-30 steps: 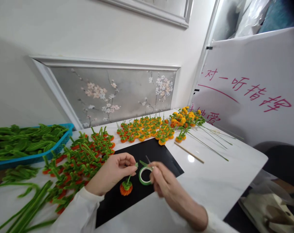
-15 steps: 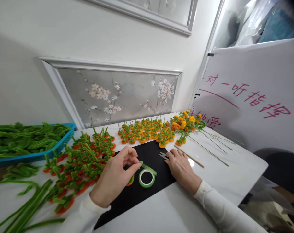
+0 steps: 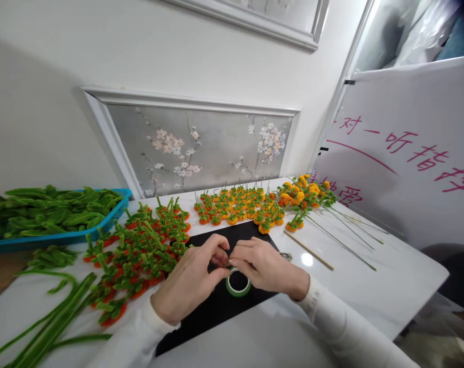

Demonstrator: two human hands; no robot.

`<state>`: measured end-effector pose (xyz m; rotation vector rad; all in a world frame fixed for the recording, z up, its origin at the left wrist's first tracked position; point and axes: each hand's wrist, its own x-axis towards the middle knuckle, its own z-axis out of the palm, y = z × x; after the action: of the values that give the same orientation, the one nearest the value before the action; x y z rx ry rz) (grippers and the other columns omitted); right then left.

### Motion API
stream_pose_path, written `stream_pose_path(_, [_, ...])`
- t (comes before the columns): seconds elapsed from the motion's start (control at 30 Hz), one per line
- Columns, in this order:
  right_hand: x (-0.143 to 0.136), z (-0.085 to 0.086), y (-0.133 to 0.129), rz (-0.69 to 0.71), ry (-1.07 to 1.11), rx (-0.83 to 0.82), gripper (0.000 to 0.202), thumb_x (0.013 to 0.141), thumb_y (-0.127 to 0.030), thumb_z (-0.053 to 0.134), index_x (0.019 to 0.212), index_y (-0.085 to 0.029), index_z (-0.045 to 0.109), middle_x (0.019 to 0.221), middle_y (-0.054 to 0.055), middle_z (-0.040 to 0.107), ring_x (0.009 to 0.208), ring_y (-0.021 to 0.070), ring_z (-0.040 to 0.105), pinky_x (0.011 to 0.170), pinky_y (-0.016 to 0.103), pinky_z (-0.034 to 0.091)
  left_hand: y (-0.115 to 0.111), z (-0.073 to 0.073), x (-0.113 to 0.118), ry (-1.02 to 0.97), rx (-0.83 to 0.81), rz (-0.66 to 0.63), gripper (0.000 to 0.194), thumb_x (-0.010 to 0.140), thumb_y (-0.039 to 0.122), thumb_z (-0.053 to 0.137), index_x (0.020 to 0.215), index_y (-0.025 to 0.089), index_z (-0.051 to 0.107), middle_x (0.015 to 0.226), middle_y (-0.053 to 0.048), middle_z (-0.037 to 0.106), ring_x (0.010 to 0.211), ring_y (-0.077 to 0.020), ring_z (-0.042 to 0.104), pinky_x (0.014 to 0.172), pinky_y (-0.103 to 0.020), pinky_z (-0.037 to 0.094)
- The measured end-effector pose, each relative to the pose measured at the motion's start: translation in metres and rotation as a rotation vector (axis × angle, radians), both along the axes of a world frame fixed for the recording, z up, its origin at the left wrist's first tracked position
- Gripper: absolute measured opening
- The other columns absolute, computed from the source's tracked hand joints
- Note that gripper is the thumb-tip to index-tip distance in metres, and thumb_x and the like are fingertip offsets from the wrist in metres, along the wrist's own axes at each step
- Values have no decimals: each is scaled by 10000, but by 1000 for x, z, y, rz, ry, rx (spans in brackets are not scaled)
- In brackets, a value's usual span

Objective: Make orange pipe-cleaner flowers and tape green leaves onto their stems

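Note:
Above the black mat (image 3: 201,317), my left hand (image 3: 195,278) has its thumb and fingers pinched on the end of a green tape. My right hand (image 3: 260,266) is closed right beside it, the fingertips of both hands nearly meeting; what its fingers hold is hidden. Just below the fingertips lies the green tape roll (image 3: 238,292) with a white core, partly covered by my right hand. The scissors (image 3: 286,256) rest behind my right hand, mostly hidden by it.
Orange flower pieces with green stems (image 3: 130,266) lie left of the mat, and yellow ones (image 3: 239,207) behind it. A blue basket (image 3: 118,204) of green leaves stands at the left. A thin stick (image 3: 310,250) and long-stemmed flowers (image 3: 304,191) lie at the right.
My right hand has left the scissors and moved left to meet my left hand above the tape roll. The view has shifted slightly left.

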<state>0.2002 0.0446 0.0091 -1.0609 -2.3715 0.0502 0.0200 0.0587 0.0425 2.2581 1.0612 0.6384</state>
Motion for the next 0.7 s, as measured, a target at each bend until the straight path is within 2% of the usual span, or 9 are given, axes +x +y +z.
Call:
stream_pose_path(0.13, [1, -5, 3, 21, 16, 22, 249, 943, -199, 394, 728, -161, 515, 706, -5, 540, 639, 105, 480, 609, 253, 284, 2, -3, -2, 23, 20, 52, 181, 760, 132, 522, 900, 245, 512, 726, 43, 655, 685, -144, 640, 647, -238, 451])
stream_pose_path(0.4, [3, -17, 7, 48, -113, 269, 234, 957, -173, 375, 802, -179, 550, 734, 0, 570, 669, 123, 452, 654, 289, 263, 1, -3, -4, 178, 118, 13, 198, 780, 137, 466, 935, 246, 520, 686, 42, 633, 671, -166, 599, 614, -246, 397])
stream_pose_path(0.53, [5, -14, 5, 73, -157, 320, 242, 965, -157, 356, 819, -177, 548, 749, 4, 578, 681, 128, 442, 674, 294, 268, -1, 1, -5, 171, 72, -48, 251, 774, 98, 429, 958, 249, 510, 630, 58, 606, 636, -158, 585, 607, -240, 390])
stream_pose_path(0.7, [5, -11, 4, 101, -196, 346, 240, 966, -159, 349, 854, -178, 561, 768, 8, 590, 673, 130, 429, 675, 303, 264, -2, 3, -6, 109, -70, -101, 274, 794, 72, 371, 974, 246, 483, 650, 60, 610, 589, -131, 595, 604, -227, 415])
